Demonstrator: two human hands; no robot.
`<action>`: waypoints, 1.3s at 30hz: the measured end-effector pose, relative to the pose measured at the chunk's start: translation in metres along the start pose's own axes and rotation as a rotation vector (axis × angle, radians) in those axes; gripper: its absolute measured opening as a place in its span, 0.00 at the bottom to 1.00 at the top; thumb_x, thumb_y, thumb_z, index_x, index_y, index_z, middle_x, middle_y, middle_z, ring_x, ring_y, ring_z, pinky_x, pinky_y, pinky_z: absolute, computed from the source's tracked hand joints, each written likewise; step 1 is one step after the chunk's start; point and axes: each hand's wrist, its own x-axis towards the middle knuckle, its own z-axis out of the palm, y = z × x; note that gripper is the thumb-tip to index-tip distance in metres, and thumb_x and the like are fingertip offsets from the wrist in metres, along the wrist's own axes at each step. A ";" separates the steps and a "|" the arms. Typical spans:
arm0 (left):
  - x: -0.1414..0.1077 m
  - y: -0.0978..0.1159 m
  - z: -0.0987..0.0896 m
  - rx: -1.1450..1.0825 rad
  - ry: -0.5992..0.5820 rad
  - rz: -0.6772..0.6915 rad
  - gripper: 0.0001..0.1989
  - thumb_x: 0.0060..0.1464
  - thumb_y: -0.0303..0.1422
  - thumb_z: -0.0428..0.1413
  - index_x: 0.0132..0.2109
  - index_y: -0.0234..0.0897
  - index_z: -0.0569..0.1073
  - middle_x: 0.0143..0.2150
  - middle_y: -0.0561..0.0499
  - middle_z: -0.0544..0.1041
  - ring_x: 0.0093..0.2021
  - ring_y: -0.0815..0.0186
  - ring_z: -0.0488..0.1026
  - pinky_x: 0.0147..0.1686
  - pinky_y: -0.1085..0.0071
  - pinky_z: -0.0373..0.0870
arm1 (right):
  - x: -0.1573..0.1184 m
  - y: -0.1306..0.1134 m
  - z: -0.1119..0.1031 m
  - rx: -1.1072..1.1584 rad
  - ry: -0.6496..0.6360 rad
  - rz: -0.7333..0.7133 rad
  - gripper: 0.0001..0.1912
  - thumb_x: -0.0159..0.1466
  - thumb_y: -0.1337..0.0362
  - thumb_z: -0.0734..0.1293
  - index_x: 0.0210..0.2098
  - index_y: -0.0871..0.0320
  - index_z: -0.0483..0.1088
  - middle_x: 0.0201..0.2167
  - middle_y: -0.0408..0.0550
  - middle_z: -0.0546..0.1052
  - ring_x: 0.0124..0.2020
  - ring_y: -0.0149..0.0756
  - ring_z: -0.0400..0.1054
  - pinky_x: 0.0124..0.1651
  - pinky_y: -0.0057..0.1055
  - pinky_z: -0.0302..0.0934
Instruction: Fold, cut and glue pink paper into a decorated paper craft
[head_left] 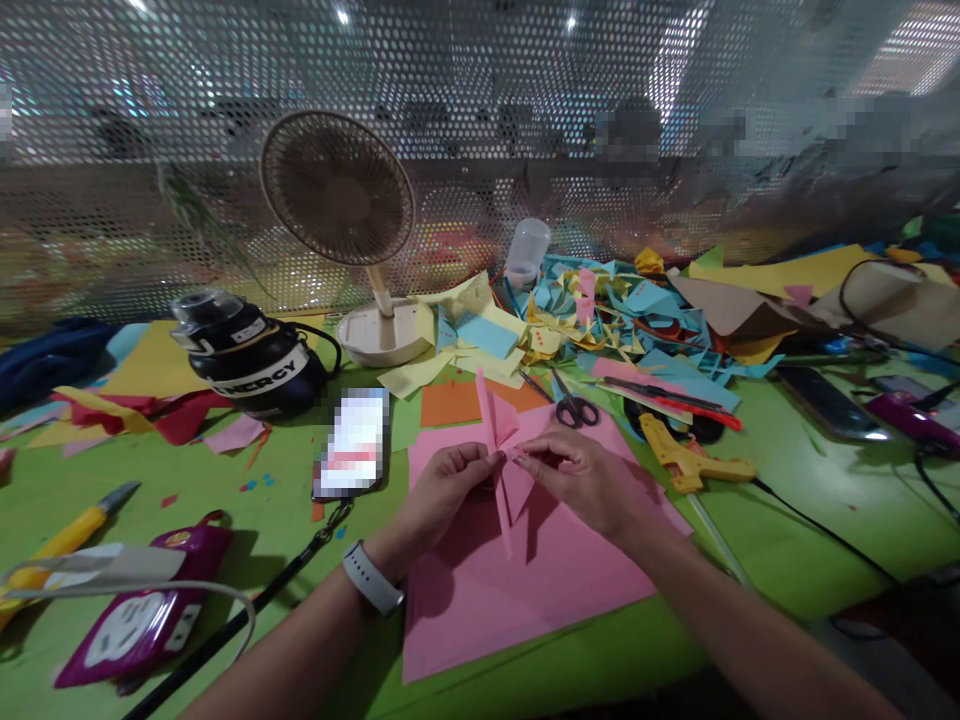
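Observation:
Between my two hands is a folded piece of pink paper (504, 415), held upright above a stack of pink paper sheets (480, 610). My left hand (459, 478) is closed, pinching the folded piece at its middle between thumb and fingers. On the other side, my right hand (581, 475) is closed too, its thumb and fingertips pressed on the same piece near its centre. A pair of scissors (574, 402) with dark handles lies just beyond my right hand. An orange sheet (450, 403) sits partly under the far edge of the pink stack.
A yellow glue gun (686, 455) and red-handled cutter (675, 398) lie right of the stack. Behind are paper scraps (622, 310), a fan (382, 330) and a black bottle (251, 360). To the left are a phone (352, 440), purple device (150, 615) and yellow cutter (71, 540).

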 end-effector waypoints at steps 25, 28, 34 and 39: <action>0.000 -0.001 0.003 -0.032 0.009 0.021 0.20 0.46 0.44 0.62 0.23 0.35 0.64 0.20 0.58 0.60 0.21 0.75 0.52 0.22 0.75 0.50 | 0.000 0.013 0.007 0.272 -0.041 0.145 0.11 0.57 0.57 0.70 0.39 0.50 0.79 0.40 0.47 0.80 0.44 0.41 0.73 0.51 0.43 0.66; -0.001 0.002 0.004 -0.034 0.000 0.022 0.20 0.46 0.44 0.62 0.22 0.35 0.64 0.20 0.59 0.59 0.21 0.75 0.51 0.22 0.75 0.48 | 0.002 0.009 0.003 0.295 -0.062 0.151 0.10 0.57 0.59 0.71 0.39 0.49 0.79 0.40 0.47 0.80 0.43 0.40 0.73 0.51 0.42 0.66; -0.001 0.004 0.001 -0.059 0.029 0.009 0.19 0.45 0.43 0.63 0.22 0.34 0.65 0.19 0.59 0.59 0.21 0.75 0.52 0.21 0.75 0.47 | 0.005 0.009 -0.005 0.373 -0.117 0.161 0.08 0.55 0.59 0.72 0.35 0.49 0.80 0.40 0.47 0.79 0.44 0.38 0.72 0.50 0.38 0.66; 0.000 0.003 -0.001 -0.074 0.031 0.002 0.19 0.44 0.41 0.64 0.22 0.34 0.66 0.19 0.59 0.60 0.20 0.76 0.52 0.20 0.76 0.48 | 0.006 0.013 -0.007 0.336 -0.164 0.166 0.08 0.57 0.59 0.71 0.36 0.51 0.79 0.39 0.48 0.78 0.45 0.38 0.70 0.49 0.37 0.65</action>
